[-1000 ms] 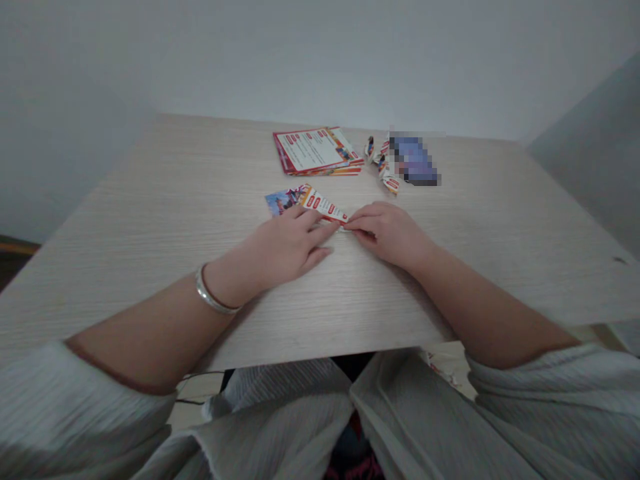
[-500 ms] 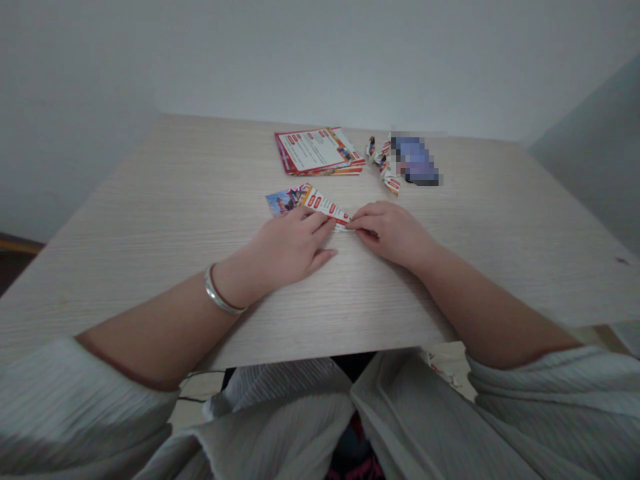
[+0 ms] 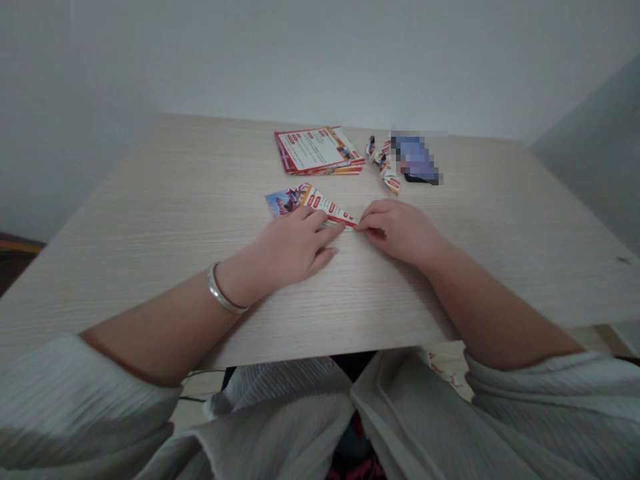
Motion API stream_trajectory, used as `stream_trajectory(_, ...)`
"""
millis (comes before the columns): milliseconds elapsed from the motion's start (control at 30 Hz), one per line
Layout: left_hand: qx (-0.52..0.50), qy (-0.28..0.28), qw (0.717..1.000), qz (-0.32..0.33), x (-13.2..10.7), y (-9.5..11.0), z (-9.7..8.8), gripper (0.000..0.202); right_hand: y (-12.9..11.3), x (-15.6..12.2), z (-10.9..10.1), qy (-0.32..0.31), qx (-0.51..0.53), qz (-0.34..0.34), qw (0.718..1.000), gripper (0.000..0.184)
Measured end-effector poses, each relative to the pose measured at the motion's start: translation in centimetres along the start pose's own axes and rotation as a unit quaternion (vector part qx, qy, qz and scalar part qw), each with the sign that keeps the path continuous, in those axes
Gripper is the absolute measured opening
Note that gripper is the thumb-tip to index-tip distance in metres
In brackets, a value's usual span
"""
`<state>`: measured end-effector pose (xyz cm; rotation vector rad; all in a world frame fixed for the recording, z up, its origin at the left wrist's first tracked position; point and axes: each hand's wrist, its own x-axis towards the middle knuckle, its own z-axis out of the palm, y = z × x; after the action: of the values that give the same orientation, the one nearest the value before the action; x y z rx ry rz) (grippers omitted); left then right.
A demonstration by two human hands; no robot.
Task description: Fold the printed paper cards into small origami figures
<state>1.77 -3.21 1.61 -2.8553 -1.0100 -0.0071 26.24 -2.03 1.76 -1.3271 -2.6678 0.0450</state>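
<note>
A folded, colourfully printed paper leaflet (image 3: 306, 199) lies on the light wooden table (image 3: 175, 193) in front of me. My left hand (image 3: 293, 243), with a silver bangle on the wrist, lies flat on the leaflet's near part, fingers stretched out and pressing it down. My right hand (image 3: 400, 230) pinches the leaflet's pointed right tip between thumb and fingertips. Most of the leaflet under my left hand is hidden.
A stack of flat leaflets (image 3: 317, 151) lies farther back on the table. To its right sit several small folded paper pieces (image 3: 384, 160) beside a blurred-out dark object (image 3: 415, 160). A white wall stands behind the table.
My right hand has slid a little to the right along the leaflet's tip. My left hand has barely shifted.
</note>
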Motion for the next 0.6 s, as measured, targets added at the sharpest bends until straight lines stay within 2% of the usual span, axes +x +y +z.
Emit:
stream_trajectory(300,0.009,-0.014,1.0,-0.007,0.0,0.3,-0.4,0.055,1.5,-0.8,-0.5,0.004,0.006,-0.041,0.999,0.027)
stream_trajectory(467,0.004,-0.016,1.0,-0.011,0.1,0.2,-0.2,0.054,2.6,-1.2,-1.0,-0.013,0.019,-0.034,0.999,0.028)
stream_trajectory(600,-0.001,0.004,1.0,-0.001,-0.1,-0.1,0.1,0.055,3.2,-1.4,-0.9,-0.012,0.028,-0.029,0.999,0.027)
